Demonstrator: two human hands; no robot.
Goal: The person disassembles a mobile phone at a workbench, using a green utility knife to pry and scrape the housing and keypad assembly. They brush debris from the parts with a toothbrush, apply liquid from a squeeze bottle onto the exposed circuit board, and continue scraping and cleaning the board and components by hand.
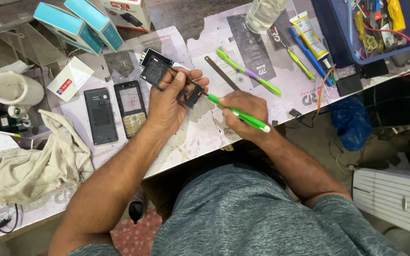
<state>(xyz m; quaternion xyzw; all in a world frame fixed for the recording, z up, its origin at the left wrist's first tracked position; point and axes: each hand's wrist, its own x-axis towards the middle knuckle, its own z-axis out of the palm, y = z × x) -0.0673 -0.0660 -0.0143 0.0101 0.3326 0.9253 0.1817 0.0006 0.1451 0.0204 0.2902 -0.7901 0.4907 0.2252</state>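
My left hand (169, 102) grips a dark opened phone body (158, 71), holding it above the workbench with the fingers curled over its right edge. My right hand (243, 116) holds a green and white screwdriver (238, 114) like a pen. Its thin metal tip reaches left to the phone body between my left fingers. Just left of my left hand lie a black phone back shell (100, 116) and a phone frame with a keypad (130, 108), flat on the bench.
A crumpled beige cloth (34, 161) lies at the left. Teal boxes (79, 23) and a white cup (15, 88) sit farther back. A green and purple tool (248, 72), metal strip (220, 72), glue tube (309, 35), clear bottle (264, 14) and blue parts tray (342, 42) stand to the right.
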